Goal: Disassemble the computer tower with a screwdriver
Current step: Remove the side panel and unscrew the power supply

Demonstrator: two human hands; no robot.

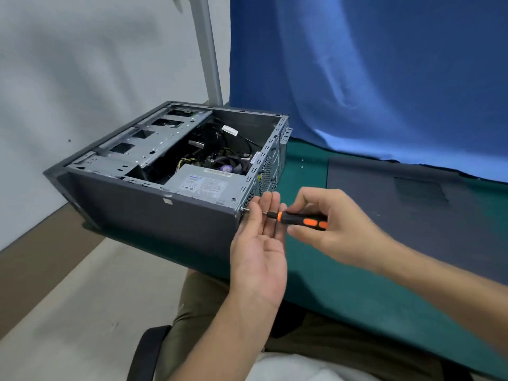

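Dark grey metal computer tower lies on its side at the left end of a green-covered table, its open side facing up, so the silver drive cage, the tangled cables and the grey box-shaped power supply show. A blue cloth hangs behind the table, a white wall with a grey upright pole stands to the left, and pale flooring lies below. A flat dark grey side panel rests on the table toward its right end, well apart from the tower. The tower's long axis runs along the table's near edge, front end to the left and perforated rear face to the right. At the near rear corner, the right hand pinches a black-and-orange-handled screwdriver between thumb and curled fingers. The tool lies nearly level, handle to the right and shaft pointing left, its tip at the tower's corner. The left hand is held palm up with straight fingers together, just beside the rear face under the shaft, gripping nothing.
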